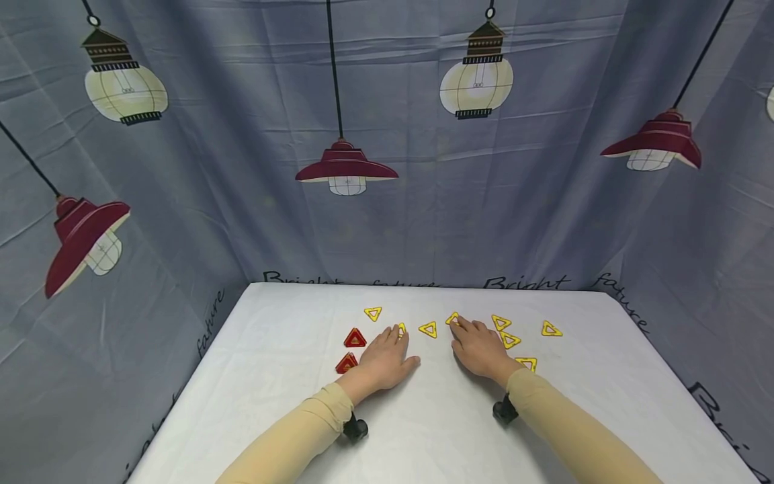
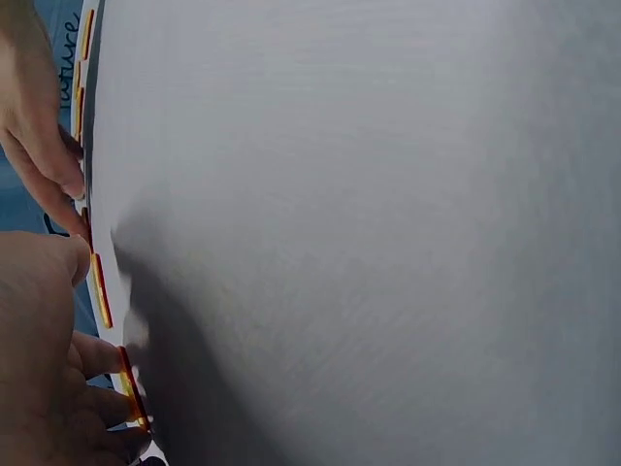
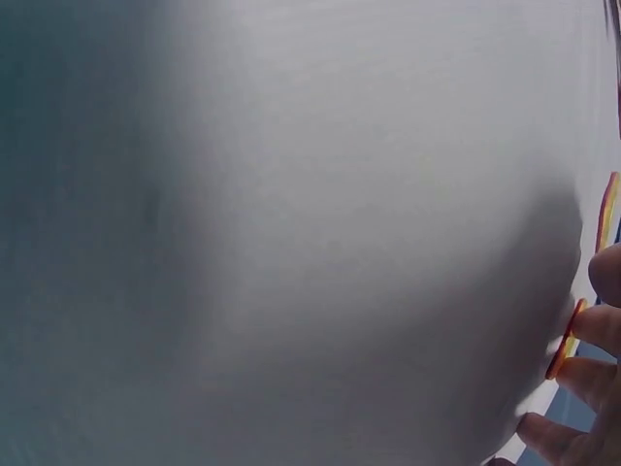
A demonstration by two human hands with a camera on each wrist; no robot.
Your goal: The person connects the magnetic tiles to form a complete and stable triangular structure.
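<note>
My left hand (image 1: 382, 359) lies over the white table with its fingers extended. Its fingertips touch a yellow triangle frame (image 1: 402, 328), partly hidden beneath them; in the left wrist view this triangle (image 2: 134, 388) shows edge-on at the fingers. To the right, my right hand (image 1: 480, 347) has its fingers stretched onto another yellow triangle frame (image 1: 451, 318). The right wrist view shows that triangle (image 3: 565, 340) edge-on against the fingertips. Between the hands lies a loose yellow triangle (image 1: 428, 329). Beside the left hand are red triangles (image 1: 355, 338), the nearer ones (image 1: 347, 363) apparently stacked.
One yellow triangle (image 1: 373, 313) lies farther back on the left. More yellow triangles (image 1: 510, 339) lie near the right hand, one (image 1: 551, 329) farther right and another (image 1: 527, 364) partly behind the right wrist. A lamp-patterned grey curtain (image 1: 387, 235) surrounds the white table (image 1: 447, 430).
</note>
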